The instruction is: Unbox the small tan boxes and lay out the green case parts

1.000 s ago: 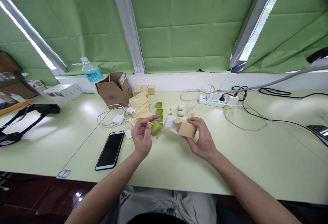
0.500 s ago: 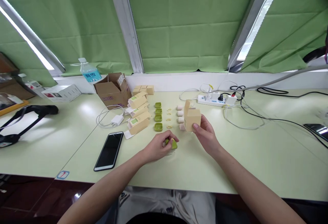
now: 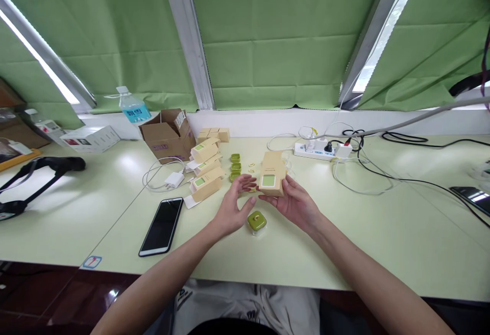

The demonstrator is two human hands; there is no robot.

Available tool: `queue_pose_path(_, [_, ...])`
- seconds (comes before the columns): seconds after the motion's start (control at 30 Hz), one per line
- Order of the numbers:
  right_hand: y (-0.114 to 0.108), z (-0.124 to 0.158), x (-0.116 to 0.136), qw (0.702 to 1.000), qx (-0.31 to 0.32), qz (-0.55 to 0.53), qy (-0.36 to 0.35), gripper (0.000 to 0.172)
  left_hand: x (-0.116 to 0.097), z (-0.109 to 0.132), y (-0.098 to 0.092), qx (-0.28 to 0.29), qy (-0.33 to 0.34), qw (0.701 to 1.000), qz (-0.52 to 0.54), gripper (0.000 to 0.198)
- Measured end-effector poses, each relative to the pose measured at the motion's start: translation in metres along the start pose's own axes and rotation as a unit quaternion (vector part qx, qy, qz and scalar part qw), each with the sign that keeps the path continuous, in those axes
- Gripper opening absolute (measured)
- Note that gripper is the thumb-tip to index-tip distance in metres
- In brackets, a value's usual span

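**Hands**
- The right hand [image 3: 297,205] grips a kraft carton [image 3: 272,172] from below and from the right. The thumb lies along the lower edge and the fingers wrap the far side.
- The left hand [image 3: 233,206] is open with the fingers spread and holds nothing. Its fingertips reach the lower left corner of the kraft carton. Whether they touch it cannot be told.

**Position of the held item**
- The kraft carton is raised above the counter [image 3: 344,233], between the two hands. Its face with the green label is turned toward the camera.

**Items near the hands**
- A green square piece [image 3: 256,220] sits on the counter just below the hands, free of both.
- A row of green pieces [image 3: 235,164] lies behind the left hand. Small yellow rings [image 3: 251,165] lie just beside the row.
- A stack of labelled cartons [image 3: 205,170] lies left of the row, with a group of plain cartons [image 3: 214,134] behind it.

**Other items**
- A smartphone [image 3: 162,225] lies face up near the counter's front edge.
- A white charger [image 3: 174,178] with its coiled cable lies in front of an open corrugated box [image 3: 168,136].
- A water bottle [image 3: 132,106] stands by the window.
- A power strip [image 3: 320,149] with plugged-in cables lies to the right.
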State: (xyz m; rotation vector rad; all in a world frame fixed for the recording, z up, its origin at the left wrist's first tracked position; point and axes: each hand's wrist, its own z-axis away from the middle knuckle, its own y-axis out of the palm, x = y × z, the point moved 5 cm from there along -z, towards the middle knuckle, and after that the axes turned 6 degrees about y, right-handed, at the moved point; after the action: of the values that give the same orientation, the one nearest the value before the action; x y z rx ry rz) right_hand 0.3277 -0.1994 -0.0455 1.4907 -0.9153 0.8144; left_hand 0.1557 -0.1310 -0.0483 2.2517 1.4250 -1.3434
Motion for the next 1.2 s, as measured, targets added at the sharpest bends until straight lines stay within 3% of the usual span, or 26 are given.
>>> queue_pose_path(0.13, [0.012,-0.017,0.002,1.000,-0.007,-0.019,0.004,0.039,-0.002,-0.018,0.009,-0.011,-0.008,0.998,0.065,0.062])
queue_pose_path(0.33, [0.025,-0.038,-0.004,0.998,-0.016,-0.067,0.001,0.047,0.002,-0.035,0.006,-0.093,-0.036,0.992,0.076,0.051])
queue_pose_path(0.5, [0.028,-0.035,-0.013,0.998,-0.007,-0.069,0.010,0.047,0.008,-0.026,0.007,-0.076,-0.026,0.995,0.058,0.052])
queue_pose_path(0.83, [0.026,-0.025,-0.011,0.999,0.021,0.032,-0.029,0.048,0.005,-0.020,0.010,-0.077,-0.029,0.981,0.173,0.052])
queue_pose_path(0.97, [0.025,-0.026,-0.014,0.999,0.024,0.021,-0.029,0.052,0.008,-0.019,0.010,-0.088,-0.038,0.976,0.194,0.052])
queue_pose_path(1.2, [0.016,-0.027,-0.013,0.999,0.029,0.015,-0.034,0.055,0.006,-0.019,0.013,-0.075,-0.100,0.946,0.300,0.053])
